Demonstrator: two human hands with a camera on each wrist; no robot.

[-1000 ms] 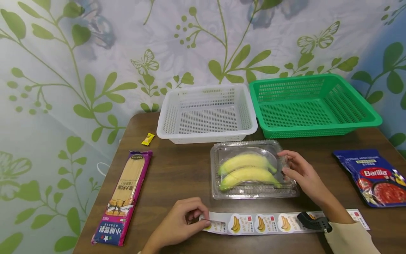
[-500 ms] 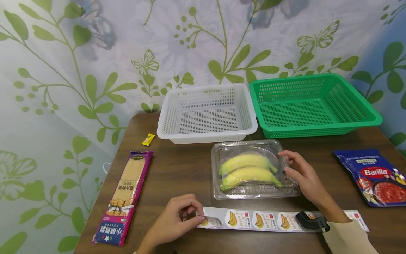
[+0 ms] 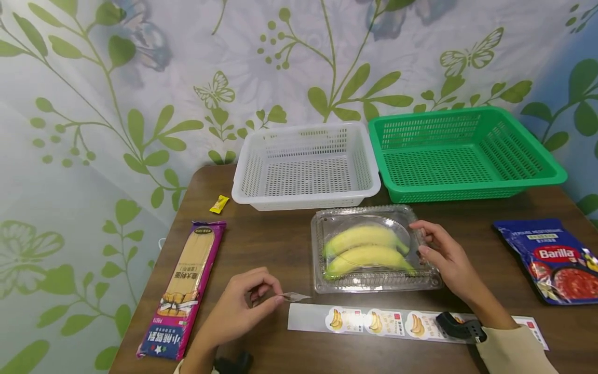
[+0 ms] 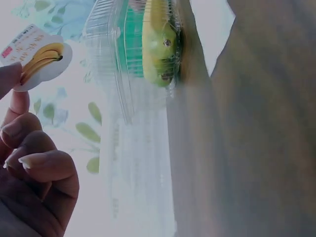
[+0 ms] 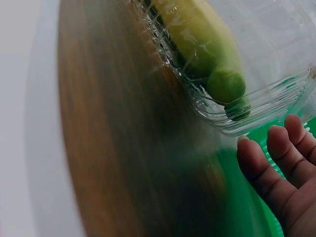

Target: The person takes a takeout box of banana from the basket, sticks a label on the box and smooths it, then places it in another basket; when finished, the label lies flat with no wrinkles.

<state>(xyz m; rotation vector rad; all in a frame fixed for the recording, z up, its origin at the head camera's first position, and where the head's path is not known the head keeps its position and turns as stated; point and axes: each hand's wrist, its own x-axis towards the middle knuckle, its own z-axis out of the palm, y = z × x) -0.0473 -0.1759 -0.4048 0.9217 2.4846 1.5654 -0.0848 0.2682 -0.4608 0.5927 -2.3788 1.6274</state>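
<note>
Between the thumb and index finger of my left hand (image 3: 235,306) is a peeled banana sticker (image 3: 295,297), edge-on in the head view. Its printed face, with bananas and red lettering, shows in the left wrist view, where the sticker (image 4: 47,61) stands clear of the table. Just right of that hand lies a sticker strip (image 3: 308,318), bare at its left end, its other stickers still on it. A clear clamshell box (image 3: 319,262) with two bananas (image 3: 366,259) inside sits shut behind the strip. Loosely bent fingers of my right hand (image 3: 450,262) touch the box's right end.
Behind the box stand a white basket (image 3: 306,200) and a green basket (image 3: 472,189). On the left lie a pack of pasta (image 3: 184,291) and a small yellow sweet (image 3: 219,204). A blue Barilla pouch (image 3: 548,262) is at the right. My right forearm crosses the strip.
My left hand has peeled the end sticker off the strip and moved left and up with it, baring the strip's left end. My right hand stays at the box.
</note>
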